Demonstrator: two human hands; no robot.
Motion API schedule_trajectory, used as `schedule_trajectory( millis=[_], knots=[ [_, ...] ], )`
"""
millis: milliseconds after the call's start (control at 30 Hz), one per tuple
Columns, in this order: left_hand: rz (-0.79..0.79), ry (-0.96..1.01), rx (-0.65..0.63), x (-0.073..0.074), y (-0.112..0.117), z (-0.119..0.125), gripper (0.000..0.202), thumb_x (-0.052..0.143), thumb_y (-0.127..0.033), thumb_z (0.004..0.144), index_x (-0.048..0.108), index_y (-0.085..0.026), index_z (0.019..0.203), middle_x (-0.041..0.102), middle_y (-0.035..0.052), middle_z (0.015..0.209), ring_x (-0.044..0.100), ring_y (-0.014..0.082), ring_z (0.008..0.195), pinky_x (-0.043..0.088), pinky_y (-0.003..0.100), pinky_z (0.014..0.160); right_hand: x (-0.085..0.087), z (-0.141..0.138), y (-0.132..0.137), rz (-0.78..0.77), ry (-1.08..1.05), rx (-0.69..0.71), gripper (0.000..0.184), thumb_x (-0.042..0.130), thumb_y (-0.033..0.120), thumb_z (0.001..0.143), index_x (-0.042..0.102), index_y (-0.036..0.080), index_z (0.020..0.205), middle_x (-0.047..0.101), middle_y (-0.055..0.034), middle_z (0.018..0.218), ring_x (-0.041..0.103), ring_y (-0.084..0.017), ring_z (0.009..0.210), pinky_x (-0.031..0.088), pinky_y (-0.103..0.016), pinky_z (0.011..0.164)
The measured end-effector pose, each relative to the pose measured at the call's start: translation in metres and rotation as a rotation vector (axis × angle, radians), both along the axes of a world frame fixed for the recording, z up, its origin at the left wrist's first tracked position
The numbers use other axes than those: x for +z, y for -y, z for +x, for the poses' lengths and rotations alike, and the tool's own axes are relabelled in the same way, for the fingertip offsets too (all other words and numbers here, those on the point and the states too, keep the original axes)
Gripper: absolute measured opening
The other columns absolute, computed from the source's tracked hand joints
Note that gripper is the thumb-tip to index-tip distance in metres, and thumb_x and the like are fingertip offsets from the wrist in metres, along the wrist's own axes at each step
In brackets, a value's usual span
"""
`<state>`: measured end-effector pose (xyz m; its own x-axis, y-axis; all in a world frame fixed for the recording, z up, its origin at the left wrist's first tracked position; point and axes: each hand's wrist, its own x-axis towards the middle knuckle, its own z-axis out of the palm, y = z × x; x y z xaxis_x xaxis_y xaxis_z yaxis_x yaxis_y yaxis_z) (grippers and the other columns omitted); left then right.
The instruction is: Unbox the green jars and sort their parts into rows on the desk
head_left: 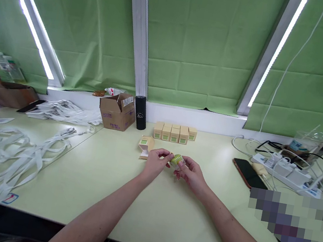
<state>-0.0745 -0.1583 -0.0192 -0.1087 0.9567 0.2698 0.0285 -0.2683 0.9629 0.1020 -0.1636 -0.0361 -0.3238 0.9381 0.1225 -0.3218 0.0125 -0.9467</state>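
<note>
Over the middle of the table, both of my hands meet at a small green item point(176, 159) that has something clear and shiny around it; its exact kind is too small to tell. My right hand point(191, 174) grips it from the right between thumb and fingers. From the other side, my left hand point(157, 160) pinches at its left edge. Just behind and left of my left hand is an opened small tan carton point(144, 142) with a green label, its flaps spread. Farther back, several small tan boxes point(174, 133) with green labels stand in a row.
At the back stand a black cylinder point(140, 113) and an open cardboard box point(116, 113). White straps point(25, 151) spread across the left side. On the right lie a phone point(249, 174) and a power strip point(286, 174) with chargers and cables. A pixelated patch covers the table's right front.
</note>
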Motion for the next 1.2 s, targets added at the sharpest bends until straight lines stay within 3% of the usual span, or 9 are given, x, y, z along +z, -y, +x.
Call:
schedule_trajectory(
  millis=[200,300,467,633,800,1000,1200],
  knots=[
    [0.049,-0.006,0.012,0.001,0.004,0.004,0.025,0.082,-0.039,0.079,0.077,-0.014,0.078,0.076,0.0095,0.091,0.067,0.0175,0.071,0.057,0.027,0.054,0.002,0.001,-0.001,0.070,0.060,-0.058,0.053,0.088,0.059,0.072,0.073,0.021,0.106,0.075,-0.0067,0.102,0.068,-0.017,0.069,0.059,-0.035,0.067],
    [0.050,0.019,0.019,0.001,0.003,0.005,0.026,0.083,-0.040,0.079,0.075,-0.014,0.079,0.076,0.0092,0.090,0.066,0.0173,0.071,0.057,0.027,0.054,0.000,0.001,-0.003,0.094,0.063,-0.061,0.053,0.088,0.058,0.073,0.072,0.021,0.108,0.075,-0.0071,0.103,0.068,-0.018,0.071,0.059,-0.036,0.068],
    [-0.010,0.219,0.094,-0.001,-0.007,-0.004,0.033,0.087,-0.042,0.075,0.069,-0.015,0.079,0.073,0.0056,0.084,0.066,0.0158,0.071,0.058,0.027,0.058,-0.003,0.004,-0.006,0.111,0.010,-0.097,0.053,0.088,0.057,0.072,0.070,0.022,0.108,0.072,-0.0069,0.106,0.068,-0.018,0.073,0.062,-0.041,0.074],
    [-0.101,0.358,0.133,-0.005,-0.014,-0.017,0.028,0.080,-0.040,0.086,0.066,-0.015,0.084,0.072,0.0057,0.087,0.070,0.0167,0.079,0.063,0.033,0.071,0.000,0.010,-0.005,0.190,-0.047,-0.124,0.058,0.092,0.044,0.070,0.062,0.028,0.118,0.064,-0.0045,0.119,0.074,-0.024,0.100,0.060,-0.045,0.094],
    [-0.215,0.463,0.109,-0.008,-0.015,-0.016,0.014,0.075,-0.021,0.088,0.064,-0.015,0.080,0.074,0.0092,0.090,0.073,0.0187,0.083,0.064,0.038,0.079,0.002,0.010,-0.002,0.292,0.080,-0.192,0.046,0.086,0.026,0.070,0.066,0.028,0.111,0.068,-0.0054,0.122,0.063,-0.026,0.120,0.056,-0.043,0.098],
    [-0.269,0.518,0.099,-0.009,-0.016,-0.014,0.010,0.072,-0.012,0.087,0.066,-0.015,0.080,0.075,0.0087,0.090,0.074,0.0174,0.081,0.063,0.039,0.084,-0.003,0.016,-0.015,0.357,0.175,-0.302,0.047,0.080,0.020,0.067,0.068,0.025,0.112,0.070,-0.0076,0.126,0.062,-0.026,0.114,0.052,-0.043,0.095],
    [-0.310,0.537,0.083,-0.007,-0.015,-0.013,0.011,0.070,-0.009,0.087,0.066,-0.014,0.079,0.077,0.0103,0.090,0.073,0.0172,0.079,0.063,0.037,0.081,-0.012,0.047,-0.045,0.318,0.323,-0.528,0.050,0.080,0.031,0.066,0.070,0.023,0.115,0.074,-0.0081,0.112,0.066,-0.026,0.099,0.051,-0.046,0.094]
  ],
)
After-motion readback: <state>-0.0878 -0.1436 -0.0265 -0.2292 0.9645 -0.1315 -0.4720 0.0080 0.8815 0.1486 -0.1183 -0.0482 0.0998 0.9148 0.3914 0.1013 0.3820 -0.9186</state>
